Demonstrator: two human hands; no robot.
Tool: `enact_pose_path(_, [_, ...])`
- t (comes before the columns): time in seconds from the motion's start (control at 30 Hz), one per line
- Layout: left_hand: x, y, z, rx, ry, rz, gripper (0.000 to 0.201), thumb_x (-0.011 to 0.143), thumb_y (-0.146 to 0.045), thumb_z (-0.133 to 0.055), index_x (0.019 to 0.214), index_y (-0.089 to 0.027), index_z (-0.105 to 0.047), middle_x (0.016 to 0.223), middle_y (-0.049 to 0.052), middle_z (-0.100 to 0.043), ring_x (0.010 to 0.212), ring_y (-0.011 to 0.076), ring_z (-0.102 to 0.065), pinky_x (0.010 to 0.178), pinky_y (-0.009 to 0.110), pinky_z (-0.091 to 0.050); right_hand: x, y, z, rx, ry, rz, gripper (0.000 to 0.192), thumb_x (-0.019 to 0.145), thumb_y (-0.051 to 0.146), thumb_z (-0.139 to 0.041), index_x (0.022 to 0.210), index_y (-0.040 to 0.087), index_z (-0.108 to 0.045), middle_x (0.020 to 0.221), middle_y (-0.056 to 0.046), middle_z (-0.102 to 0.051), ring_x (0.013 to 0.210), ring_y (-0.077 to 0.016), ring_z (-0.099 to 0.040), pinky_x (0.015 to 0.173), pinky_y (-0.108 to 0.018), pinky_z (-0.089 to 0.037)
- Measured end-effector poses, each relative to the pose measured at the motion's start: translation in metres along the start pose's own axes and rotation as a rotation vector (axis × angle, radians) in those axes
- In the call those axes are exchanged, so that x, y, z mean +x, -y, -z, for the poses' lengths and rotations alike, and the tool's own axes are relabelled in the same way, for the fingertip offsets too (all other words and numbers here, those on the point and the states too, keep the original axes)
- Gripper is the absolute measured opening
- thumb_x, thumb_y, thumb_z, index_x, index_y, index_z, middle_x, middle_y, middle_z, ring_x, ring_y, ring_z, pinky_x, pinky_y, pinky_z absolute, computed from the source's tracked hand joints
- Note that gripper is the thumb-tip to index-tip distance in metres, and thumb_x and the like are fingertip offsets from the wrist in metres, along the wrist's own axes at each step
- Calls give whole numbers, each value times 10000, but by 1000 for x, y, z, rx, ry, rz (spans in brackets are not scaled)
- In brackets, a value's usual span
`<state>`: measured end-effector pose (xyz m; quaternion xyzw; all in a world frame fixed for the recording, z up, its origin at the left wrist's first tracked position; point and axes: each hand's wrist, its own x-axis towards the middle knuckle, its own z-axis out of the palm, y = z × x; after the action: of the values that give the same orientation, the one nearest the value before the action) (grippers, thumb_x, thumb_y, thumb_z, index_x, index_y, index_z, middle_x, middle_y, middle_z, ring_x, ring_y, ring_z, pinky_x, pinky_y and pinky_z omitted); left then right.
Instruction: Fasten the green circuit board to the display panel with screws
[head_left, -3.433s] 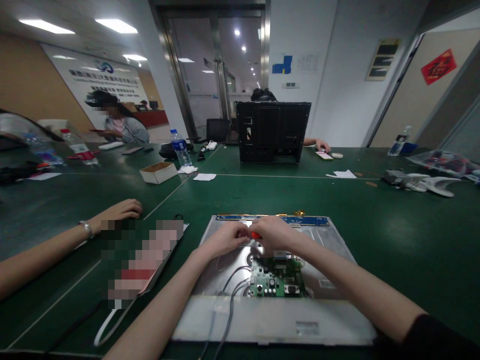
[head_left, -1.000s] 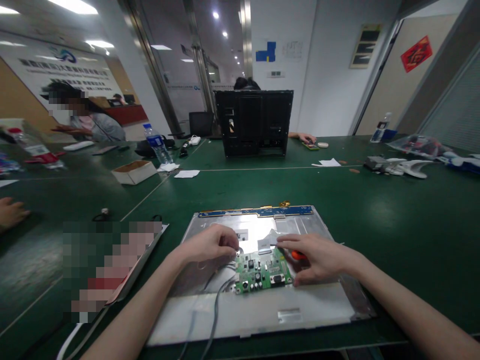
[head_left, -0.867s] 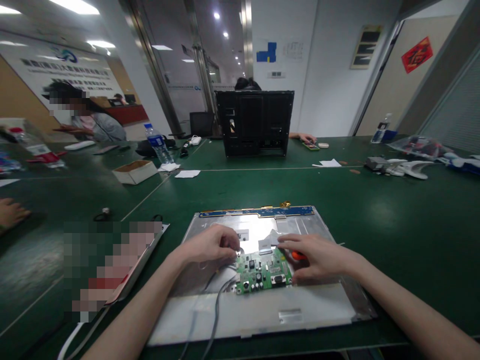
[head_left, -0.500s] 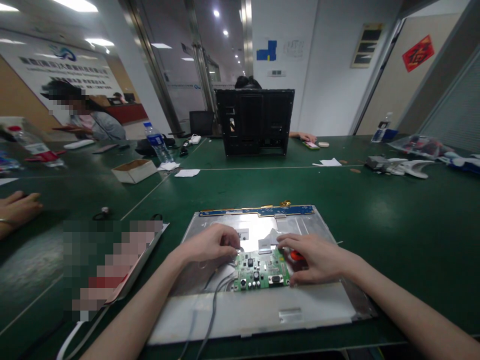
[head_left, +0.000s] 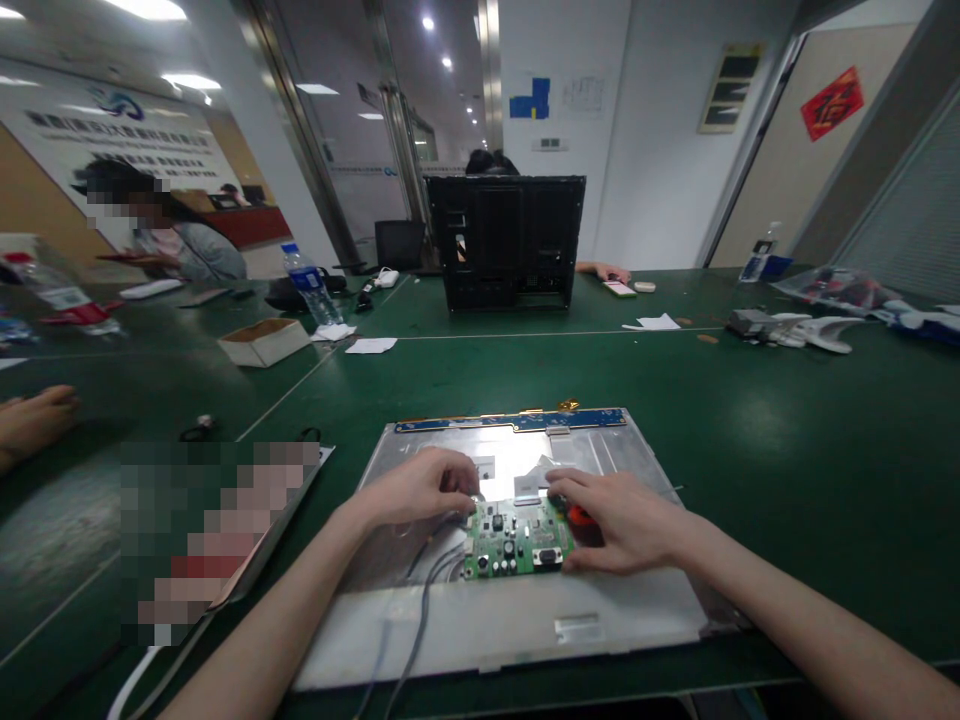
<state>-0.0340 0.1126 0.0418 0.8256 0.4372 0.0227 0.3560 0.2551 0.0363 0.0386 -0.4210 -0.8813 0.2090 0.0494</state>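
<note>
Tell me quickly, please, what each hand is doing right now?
Left hand: curled at the board's left edge; grip cannot be told.
Right hand: closed on an orange-red tool, fingers resting by the board.

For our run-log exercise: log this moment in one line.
left hand: at circuit board left edge | right hand: over red tool | panel: flat

2 bare forearms, hands point(head_left: 420, 490) without gloves or sleeves

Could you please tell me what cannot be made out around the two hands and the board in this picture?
- Small orange-red object: mostly covered by the right hand; its kind is unclear.
- Left hand fingertips: curled under, grip hidden.
- Small green circuit board: component markings too small.
- Grey cables: cut off by the bottom edge.
</note>
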Motion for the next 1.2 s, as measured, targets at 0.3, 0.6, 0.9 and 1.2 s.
enact_pose_path(0.3, [-2,-4,0,20,-2,8,259,759,-391,-653,898,-176,-691,758,14,-621,719,181,-547,656,279,-395,1,-1,4,3,58,-37,811,795,641,-661,1405,138,-478,1450,-192,-514,1117,-353,-619,905,-485,-516])
enact_pose_path(0.6, [1,1,-1,4,-8,-26,253,762,-388,-666,894,-174,-697,753,19,-629,709,176,-546,643,278,-392,0,-5,2,26,63,-34,796,805,648,-644,1430,182,-481,1558,-156,-409,1173,-371,-597,947,-520,-502])
enact_pose_path(0.9, [0,-1,1,17,-9,-21,273,763,-396,-657,903,-165,-702,771,29,-635,716,181,-551,649,282,-398,0,-1,4,13,63,-38,788,808,624,-663,1424,166,-489,1536,-171,-437,1182,-385,-604,951,-524,-510])
enact_pose_path(1.2, [-1,-1,1,11,-19,-30,272,779,-410,-657,902,-171,-701,764,22,-642,705,173,-550,647,274,-395,-2,-8,4,66,47,-8,784,799,570,-697,1450,198,-467,1564,-147,-409,1228,-364,-576,992,-519,-490])
